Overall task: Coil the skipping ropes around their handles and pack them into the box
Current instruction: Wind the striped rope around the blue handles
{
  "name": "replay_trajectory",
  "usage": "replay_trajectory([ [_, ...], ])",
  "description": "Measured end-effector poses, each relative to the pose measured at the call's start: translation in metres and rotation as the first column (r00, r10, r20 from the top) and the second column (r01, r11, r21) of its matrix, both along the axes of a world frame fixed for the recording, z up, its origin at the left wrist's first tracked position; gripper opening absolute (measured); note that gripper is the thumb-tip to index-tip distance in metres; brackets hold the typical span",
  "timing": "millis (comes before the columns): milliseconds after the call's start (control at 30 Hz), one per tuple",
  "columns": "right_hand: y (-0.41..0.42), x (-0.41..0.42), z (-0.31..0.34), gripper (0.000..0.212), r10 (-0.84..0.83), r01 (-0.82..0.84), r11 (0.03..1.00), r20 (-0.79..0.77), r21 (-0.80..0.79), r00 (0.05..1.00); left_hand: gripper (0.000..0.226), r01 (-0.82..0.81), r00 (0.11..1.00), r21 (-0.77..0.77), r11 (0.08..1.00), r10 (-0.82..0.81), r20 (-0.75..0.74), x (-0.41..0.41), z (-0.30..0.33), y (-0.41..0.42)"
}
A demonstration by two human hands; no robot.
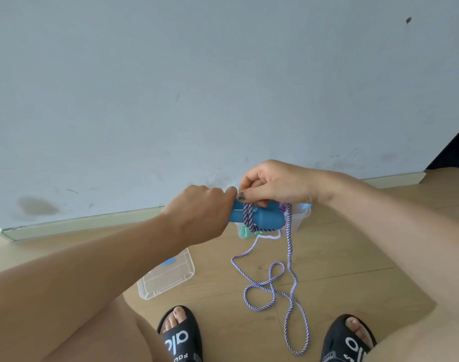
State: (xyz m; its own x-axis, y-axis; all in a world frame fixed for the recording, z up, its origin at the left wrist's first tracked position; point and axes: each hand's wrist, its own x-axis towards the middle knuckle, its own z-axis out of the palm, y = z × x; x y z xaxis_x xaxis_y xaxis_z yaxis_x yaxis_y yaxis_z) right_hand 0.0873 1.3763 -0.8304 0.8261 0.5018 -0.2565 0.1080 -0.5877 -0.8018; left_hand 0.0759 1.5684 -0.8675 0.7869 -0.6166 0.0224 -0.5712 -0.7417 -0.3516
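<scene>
Left hand (pixel 202 212) clamps the blue handles (pixel 257 218) level above the floor (pixel 340 257), steadying them as a spool. Right hand (pixel 272 185) pinches the striped rope (pixel 291 257) at the handles, apparently to lay a turn. First wraps on; most rope hangs slack, looping onto the floor. Clear box (pixel 300 218) waits by the wall (pixel 223 87); its lid (pixel 168 275) lies apart, near-left.

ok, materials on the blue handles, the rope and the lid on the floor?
Blue handles: look like smooth matte plastic or foam, evenly coloured. Rope: twisted purple-and-white cord, probably woven fibre, limp and looping on the floor. Lid: clear hard plastic, glossy, see-through.
</scene>
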Motion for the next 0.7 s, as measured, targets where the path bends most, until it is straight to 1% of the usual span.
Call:
replay_trajectory([
  [100, -0.001, 0.003, -0.005, 0.015, -0.012, 0.016, 0.997, -0.051, 0.081, 0.999, 0.015, 0.059, 0.998, -0.050, 0.997, -0.060, -0.008, 0.002, 0.001, 0.009],
  [133, -0.002, 0.005, -0.006, 0.012, -0.026, 0.032, 0.994, -0.059, 0.106, 0.998, 0.013, 0.102, 0.995, -0.096, 0.990, -0.102, 0.006, 0.002, 0.002, 0.011],
  [200, -0.005, 0.009, -0.005, 0.012, -0.077, 0.084, 0.988, -0.062, 0.130, 0.995, 0.020, 0.214, 0.977, -0.159, 0.964, -0.207, 0.060, 0.001, 0.002, 0.014],
  [267, -0.006, 0.012, -0.007, 0.012, -0.141, 0.144, 0.984, -0.030, 0.107, 0.990, 0.026, 0.283, 0.959, -0.233, 0.930, -0.275, 0.067, -0.002, 0.004, 0.011],
  [333, -0.003, 0.013, -0.014, 0.010, -0.178, 0.177, 0.983, 0.018, 0.042, 0.984, 0.029, 0.316, 0.948, -0.312, 0.896, -0.309, 0.073, -0.007, 0.002, 0.006],
  [367, 0.000, 0.012, -0.018, 0.010, -0.194, 0.193, 0.981, 0.028, 0.034, 0.981, 0.029, 0.309, 0.950, -0.351, 0.884, -0.306, 0.067, -0.010, 0.003, 0.004],
  [400, 0.003, 0.014, -0.020, 0.012, -0.220, 0.219, 0.974, 0.012, 0.065, 0.975, 0.027, 0.291, 0.955, -0.390, 0.874, -0.292, 0.058, -0.010, 0.005, 0.005],
  [433, 0.005, 0.013, -0.023, 0.014, -0.260, 0.264, 0.954, -0.041, 0.142, 0.965, 0.023, 0.252, 0.965, -0.444, 0.860, -0.258, 0.047, -0.010, 0.008, 0.006],
  [500, 0.008, 0.009, -0.023, 0.014, -0.343, 0.405, 0.849, -0.231, 0.338, 0.911, 0.012, 0.140, 0.985, -0.561, 0.816, -0.173, -0.007, -0.006, 0.016, 0.012],
  [533, 0.008, 0.006, -0.024, 0.021, -0.374, 0.455, 0.813, -0.274, 0.363, 0.886, 0.013, 0.086, 0.991, -0.599, 0.796, -0.131, -0.031, -0.004, 0.019, 0.014],
  [567, 0.010, 0.002, -0.027, 0.029, -0.407, 0.475, 0.813, -0.255, 0.336, 0.877, 0.016, 0.037, 0.995, -0.624, 0.780, -0.090, -0.052, -0.001, 0.020, 0.015],
  [600, 0.013, -0.004, -0.031, 0.031, -0.424, 0.471, 0.829, -0.211, 0.303, 0.881, 0.017, -0.010, 0.996, -0.635, 0.772, -0.046, -0.072, 0.003, 0.020, 0.015],
  [667, 0.023, -0.013, -0.040, 0.025, -0.468, 0.503, 0.823, -0.186, 0.263, 0.864, 0.015, -0.092, 0.994, -0.617, 0.781, 0.039, -0.100, 0.010, 0.018, 0.017],
  [700, 0.030, -0.019, -0.043, 0.025, -0.507, 0.528, 0.812, -0.147, 0.250, 0.849, 0.013, -0.129, 0.991, -0.602, 0.788, 0.078, -0.110, 0.014, 0.016, 0.019],
])
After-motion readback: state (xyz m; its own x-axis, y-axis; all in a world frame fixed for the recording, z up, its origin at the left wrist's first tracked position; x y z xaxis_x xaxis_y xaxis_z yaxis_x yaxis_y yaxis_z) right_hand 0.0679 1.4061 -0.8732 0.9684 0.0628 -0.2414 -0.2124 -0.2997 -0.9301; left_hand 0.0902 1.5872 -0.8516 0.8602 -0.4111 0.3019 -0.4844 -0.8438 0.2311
